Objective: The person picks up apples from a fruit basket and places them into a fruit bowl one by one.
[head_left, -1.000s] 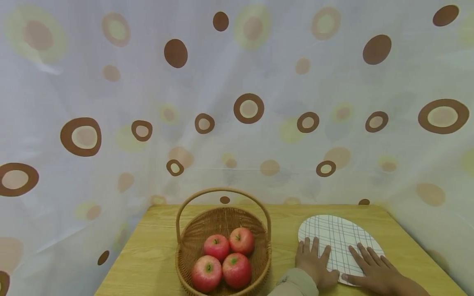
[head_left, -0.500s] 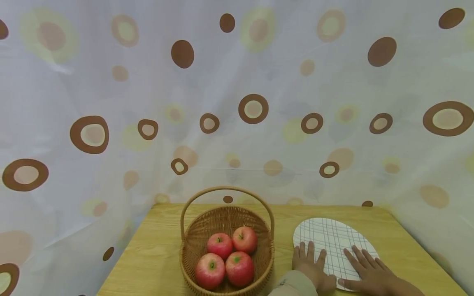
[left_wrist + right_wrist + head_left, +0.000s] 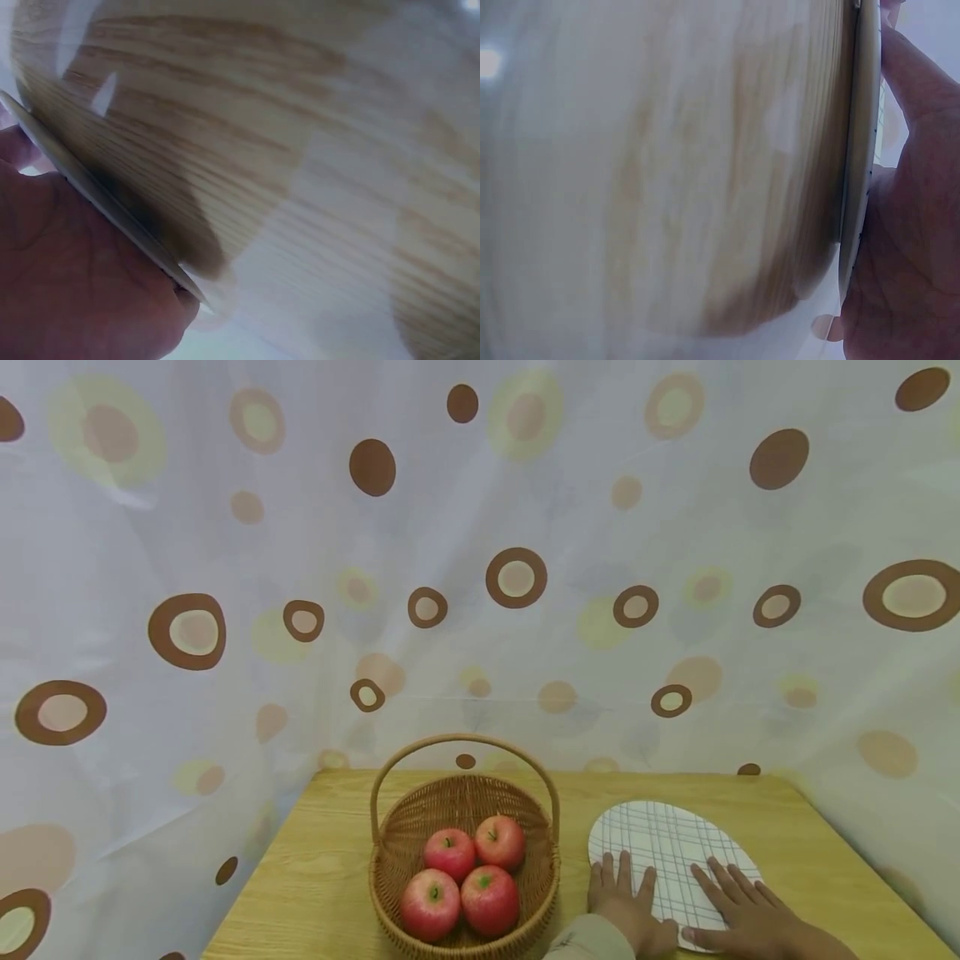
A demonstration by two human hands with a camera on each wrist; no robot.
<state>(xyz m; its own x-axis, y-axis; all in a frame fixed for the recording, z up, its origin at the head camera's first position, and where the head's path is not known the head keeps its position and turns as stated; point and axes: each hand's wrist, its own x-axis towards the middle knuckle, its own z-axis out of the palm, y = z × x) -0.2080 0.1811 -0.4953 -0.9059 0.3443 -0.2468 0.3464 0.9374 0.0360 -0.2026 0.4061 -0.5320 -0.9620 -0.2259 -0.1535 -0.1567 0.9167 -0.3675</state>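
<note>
A flat, oval white mat with a grey grid pattern lies on the right part of the wooden table. My left hand rests on its near left part, fingers spread. On its near right part lies my right hand, fingers likewise straight and spread. The thumbs point toward each other near the front rim. In the left wrist view the mat's thin edge runs along the palm. The right wrist view shows the mat's edge beside the right palm; most fingers are hidden there.
Left of the mat stands a brown wicker basket with an upright arched handle. Several red apples sit in it. The wooden table meets a dotted curtain at the back and sides.
Both hands and the mat have slid left, closer to the basket, and slightly toward me. The head view has shifted a little. The basket and apples stay put on the table.
</note>
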